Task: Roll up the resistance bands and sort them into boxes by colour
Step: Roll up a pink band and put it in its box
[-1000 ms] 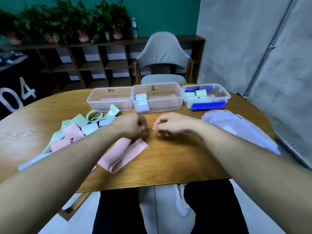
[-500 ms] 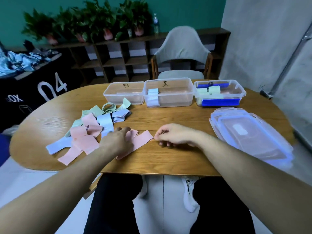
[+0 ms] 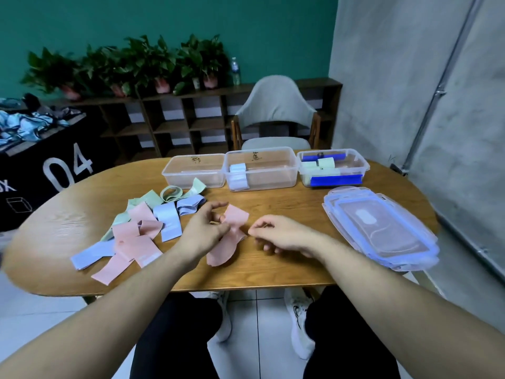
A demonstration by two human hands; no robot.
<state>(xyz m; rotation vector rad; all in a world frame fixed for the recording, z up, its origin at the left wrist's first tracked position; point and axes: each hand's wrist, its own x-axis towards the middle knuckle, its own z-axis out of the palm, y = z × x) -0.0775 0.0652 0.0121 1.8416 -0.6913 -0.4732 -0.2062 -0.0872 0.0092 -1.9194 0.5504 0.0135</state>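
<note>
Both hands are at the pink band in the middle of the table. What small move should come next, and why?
Probably the right hand should pinch the free near end of the pink band and begin rolling it. The left hand already holds the band, which lies unrolled and partly lifted off the table, while the right hand's fingers are beside it and hold nothing.

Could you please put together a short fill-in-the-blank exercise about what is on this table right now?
1. The left hand pinches a ____ band.
2. The leftmost box holds ____ bands.
3. The middle box holds rolled bands of light ____ colour.
4. The stacked lids lie on the table to the ____ of the right hand.

Missing words: pink; no; blue; right
</note>
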